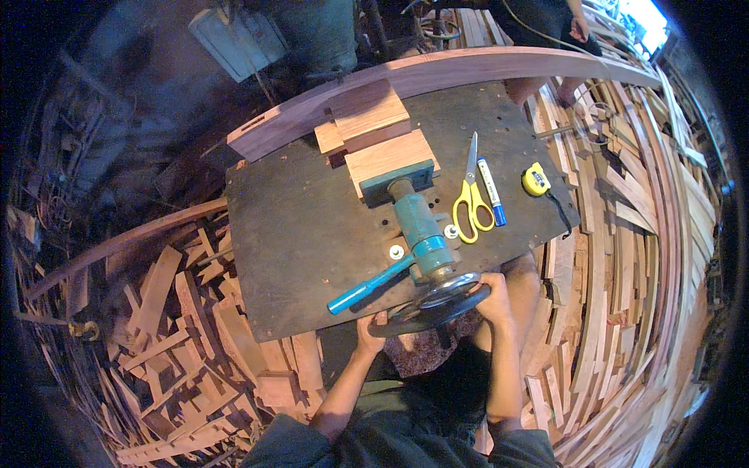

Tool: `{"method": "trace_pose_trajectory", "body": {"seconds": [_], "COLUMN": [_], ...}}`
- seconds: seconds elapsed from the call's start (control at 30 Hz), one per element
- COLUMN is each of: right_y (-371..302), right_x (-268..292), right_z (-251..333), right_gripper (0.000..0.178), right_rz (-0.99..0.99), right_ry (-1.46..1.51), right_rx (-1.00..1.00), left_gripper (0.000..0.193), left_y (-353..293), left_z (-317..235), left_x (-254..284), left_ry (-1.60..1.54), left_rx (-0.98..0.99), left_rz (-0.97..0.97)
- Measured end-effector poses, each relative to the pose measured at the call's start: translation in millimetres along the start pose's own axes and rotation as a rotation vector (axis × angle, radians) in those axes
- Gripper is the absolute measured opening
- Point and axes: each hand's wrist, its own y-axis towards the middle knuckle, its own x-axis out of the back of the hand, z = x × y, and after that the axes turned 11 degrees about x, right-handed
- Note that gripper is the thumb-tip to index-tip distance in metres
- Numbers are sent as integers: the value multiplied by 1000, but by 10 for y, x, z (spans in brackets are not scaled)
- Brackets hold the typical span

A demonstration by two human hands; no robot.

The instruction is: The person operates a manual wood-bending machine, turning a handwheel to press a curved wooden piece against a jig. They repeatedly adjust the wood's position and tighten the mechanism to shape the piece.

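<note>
A black handwheel [437, 312] at the near end of a teal clamp [421, 230] sits between my two hands. My left hand [370, 331] is closed on the wheel's left rim. On the right side of the rim, my right hand [493, 296] grips it with the fingers wrapped over. The clamp's blue handle [370, 285] sticks out to the left. At its far end, the clamp's plate lies against a wooden block [390, 161]. Another wooden block [370, 117] stands beyond, beside a long curved wooden beam [437, 69] on the table's far edge.
The dark tabletop [289, 234] also carries yellow-handled scissors [472, 207], a blue-capped marker [492, 193] and a yellow tape measure [536, 179] on the right. Wood offcuts [179, 335] are heaped at the left, and long strips [597, 273] at the right. Another person's hand [579, 30] shows at the far right.
</note>
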Motion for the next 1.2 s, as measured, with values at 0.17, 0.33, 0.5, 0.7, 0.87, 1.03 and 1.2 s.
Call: {"method": "trace_pose_trajectory", "body": {"seconds": [0.17, 0.33, 0.5, 0.7, 0.87, 1.03, 1.2], "right_y": [62, 16, 27, -4, -21, -45, -42], "right_x": [40, 28, 11, -8, -94, -96, -117], "right_z": [242, 64, 172, 63, 23, 136, 3], "right_gripper": [23, 27, 27, 19, 19, 22, 22], "right_rz": [-59, 16, -59, -50, -144, -160, -107], "right_ry": [16, 93, 50, -11, 16, -14, -40], "right_rx": [-10, -107, -47, -31, -10, 50, 49], "left_gripper": [32, 33, 32, 29, 22, 28, 33], "left_y": [-4, -18, -13, -17, -30, -61, -52], "left_z": [-77, -8, -43, 34, 22, 12, 84], "left_x": [17, 31, 26, 1, 71, -5, 51], "left_ry": [37, 41, 44, 4, -64, -308, -178], "left_rx": [-6, 96, 48, 72, 149, 230, 395], "left_rz": [-10, 32, 10, 34, 138, 70, 205]}}
